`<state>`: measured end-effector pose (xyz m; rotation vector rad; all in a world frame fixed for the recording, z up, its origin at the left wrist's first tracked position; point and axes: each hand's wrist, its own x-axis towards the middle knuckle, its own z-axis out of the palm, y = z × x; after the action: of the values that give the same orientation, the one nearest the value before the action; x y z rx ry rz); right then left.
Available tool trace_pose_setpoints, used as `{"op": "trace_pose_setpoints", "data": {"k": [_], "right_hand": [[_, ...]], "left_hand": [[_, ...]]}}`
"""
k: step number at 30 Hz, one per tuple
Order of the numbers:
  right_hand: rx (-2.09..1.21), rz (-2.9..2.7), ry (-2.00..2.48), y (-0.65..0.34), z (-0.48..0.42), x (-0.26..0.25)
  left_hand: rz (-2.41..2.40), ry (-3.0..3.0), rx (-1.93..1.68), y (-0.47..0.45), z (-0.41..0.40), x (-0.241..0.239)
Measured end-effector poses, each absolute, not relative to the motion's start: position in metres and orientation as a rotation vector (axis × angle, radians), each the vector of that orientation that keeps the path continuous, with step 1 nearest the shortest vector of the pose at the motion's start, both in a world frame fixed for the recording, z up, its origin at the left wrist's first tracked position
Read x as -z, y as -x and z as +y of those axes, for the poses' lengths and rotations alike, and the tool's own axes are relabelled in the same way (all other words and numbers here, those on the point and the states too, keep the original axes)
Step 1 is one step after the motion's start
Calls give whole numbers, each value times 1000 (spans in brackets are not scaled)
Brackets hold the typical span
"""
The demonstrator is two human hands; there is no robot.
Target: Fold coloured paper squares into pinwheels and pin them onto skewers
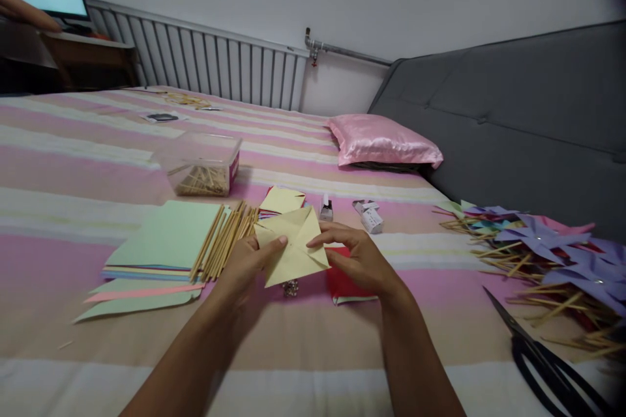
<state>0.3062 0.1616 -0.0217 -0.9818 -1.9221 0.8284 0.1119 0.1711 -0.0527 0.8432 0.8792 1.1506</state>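
A square of pale yellow paper (296, 264), with slits cut in from its corners, is held up in the middle of the head view. My left hand (247, 264) pinches its left side, thumb on top. At the right edge, my right hand (362, 254) has its fingertips closed on the same paper near a slit corner. Just below the square is a small cluster of shiny pins (290, 288), partly hidden by it. Red paper (347, 283) lies under my right hand. A bundle of thin wooden sticks (222, 244) rests beside my left hand.
Green and coloured sheets (161, 234) lie left, near a clear plastic box (205, 163) of sticks. Small cut squares (282, 199) and little boxes (372, 220) sit beyond my hands. Finished paper pinwheels (538, 238) and black scissors (542, 358) are right, a pink pillow (381, 140) farther back.
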Motion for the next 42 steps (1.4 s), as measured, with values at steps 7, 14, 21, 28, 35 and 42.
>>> {"op": "trace_pose_setpoints", "data": {"k": [7,14,21,28,35,42], "right_hand": [[-958,-1986,971,-317,158,16],[-1014,-1976,1050,-315,158,16],[-1044,-1838,1064,-305,164,27],[-1036,-1745,1097,-298,166,34],[-922,-1798,1221,-296,164,31],[-880,-1800,1270,-294,164,28]], "left_hand": [[873,-921,-1048,-111,168,54],[850,-947,-979,-110,167,56],[839,-924,-996,-114,163,49],[790,-998,-1000,-112,166,56],[770,-1038,-997,-113,165,57],[805,-1024,-988,-113,165,56]]}}
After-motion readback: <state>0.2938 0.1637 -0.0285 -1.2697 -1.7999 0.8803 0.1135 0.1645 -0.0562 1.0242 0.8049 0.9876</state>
